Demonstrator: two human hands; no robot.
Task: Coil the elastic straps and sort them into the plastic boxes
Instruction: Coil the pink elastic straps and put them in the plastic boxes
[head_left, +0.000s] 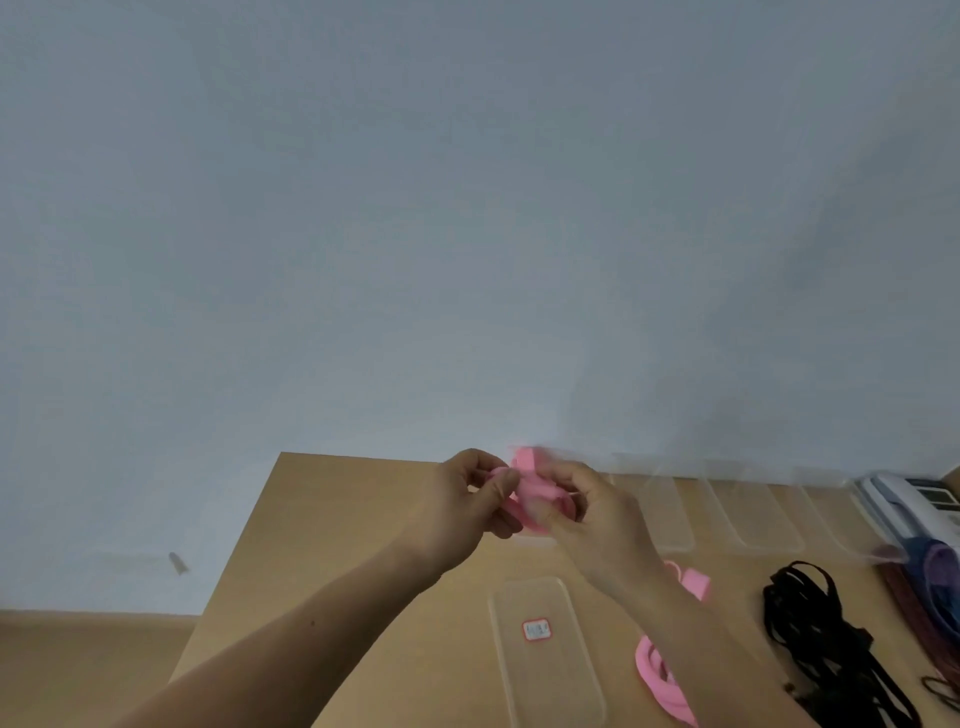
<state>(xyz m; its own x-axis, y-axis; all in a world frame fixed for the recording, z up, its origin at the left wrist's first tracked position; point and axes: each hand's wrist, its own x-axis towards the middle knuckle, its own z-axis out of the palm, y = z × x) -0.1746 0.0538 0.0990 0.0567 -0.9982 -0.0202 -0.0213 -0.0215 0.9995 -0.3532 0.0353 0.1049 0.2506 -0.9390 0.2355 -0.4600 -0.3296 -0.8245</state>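
We find open tabletop (322, 519) left of the clear box (566, 675). On its right, pink straps (657, 675) and tangled black straps (815, 623) block the way, with more boxes (753, 514) behind.

Lidless box (548, 660) lies on table (322, 519); straps (826, 639) right.

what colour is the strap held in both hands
Pink. The strap shows best in the head view, the only one.

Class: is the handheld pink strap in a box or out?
Out: the left hand and right hand hold the strap in mid-air above the table.
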